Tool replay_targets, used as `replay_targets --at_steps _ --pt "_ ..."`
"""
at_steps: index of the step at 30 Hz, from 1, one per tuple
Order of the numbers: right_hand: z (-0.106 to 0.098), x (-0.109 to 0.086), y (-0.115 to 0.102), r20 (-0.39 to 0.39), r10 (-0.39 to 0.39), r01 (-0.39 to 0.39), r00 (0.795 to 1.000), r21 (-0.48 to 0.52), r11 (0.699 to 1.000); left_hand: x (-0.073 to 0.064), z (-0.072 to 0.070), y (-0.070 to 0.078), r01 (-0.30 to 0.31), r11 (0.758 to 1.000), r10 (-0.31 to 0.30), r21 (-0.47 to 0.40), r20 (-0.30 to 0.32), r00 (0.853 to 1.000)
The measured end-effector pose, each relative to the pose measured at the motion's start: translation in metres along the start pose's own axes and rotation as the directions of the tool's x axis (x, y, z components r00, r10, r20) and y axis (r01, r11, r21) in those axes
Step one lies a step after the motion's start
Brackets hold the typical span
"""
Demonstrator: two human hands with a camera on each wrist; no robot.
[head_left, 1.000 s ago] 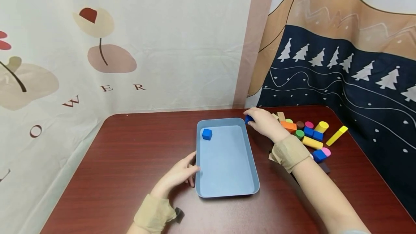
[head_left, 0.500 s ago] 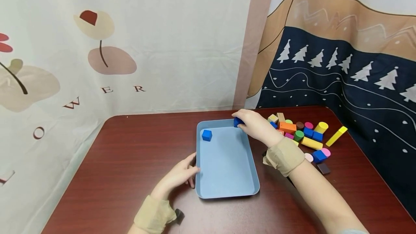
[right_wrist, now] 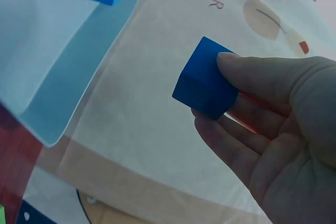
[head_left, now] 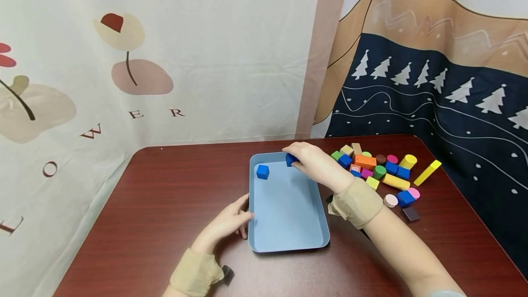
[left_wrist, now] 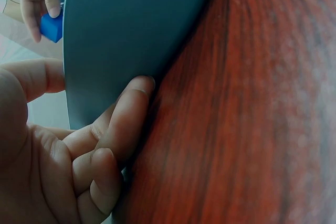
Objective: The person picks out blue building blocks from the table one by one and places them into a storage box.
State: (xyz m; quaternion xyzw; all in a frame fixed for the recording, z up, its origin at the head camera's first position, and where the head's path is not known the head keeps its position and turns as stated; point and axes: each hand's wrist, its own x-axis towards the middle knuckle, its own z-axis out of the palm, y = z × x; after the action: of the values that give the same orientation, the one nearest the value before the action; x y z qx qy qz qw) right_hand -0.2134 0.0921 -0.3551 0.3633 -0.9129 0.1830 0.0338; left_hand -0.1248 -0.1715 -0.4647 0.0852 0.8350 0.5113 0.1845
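Note:
Between thumb and fingertips my right hand (head_left: 315, 163) pinches a blue cube (right_wrist: 206, 80), held up over the far part of the light blue tray (head_left: 288, 214). A second blue cube (head_left: 262, 172) lies inside the tray near its far left corner. At the tray's left side my left hand (head_left: 226, 220) holds the wall: the thumb (left_wrist: 47, 74) reaches over the rim and bent fingers (left_wrist: 128, 114) press the outside. Both wrists wear beige bands.
Right of the tray lies a cluster of coloured wooden blocks, including an orange block (head_left: 365, 162), a yellow cylinder (head_left: 396, 182) and a green cylinder (head_left: 379, 172). A dark flat block (head_left: 410, 214) lies nearest. Printed cloth (head_left: 231, 58) hangs behind the reddish-brown table (head_left: 165, 187).
My right hand has carried the blue cube leftward, from beside the tray's far right corner to over the tray. The left hand has stayed at the tray's left wall.

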Motion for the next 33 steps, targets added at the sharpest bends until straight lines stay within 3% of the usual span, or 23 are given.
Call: replay_targets --at_steps 17,33 --pt "0.013 0.011 -0.025 0.015 -0.107 0.107 0.994 0.025 0.994 0.001 -0.001 -0.001 0.0 1.0 0.0 0.005 0.012 1.0" --pt "0.037 0.02 -0.033 0.046 -0.12 0.118 0.992 0.046 0.992 0.003 -0.001 -0.001 0.011 1.0 -0.011 -0.001 0.022 1.0"
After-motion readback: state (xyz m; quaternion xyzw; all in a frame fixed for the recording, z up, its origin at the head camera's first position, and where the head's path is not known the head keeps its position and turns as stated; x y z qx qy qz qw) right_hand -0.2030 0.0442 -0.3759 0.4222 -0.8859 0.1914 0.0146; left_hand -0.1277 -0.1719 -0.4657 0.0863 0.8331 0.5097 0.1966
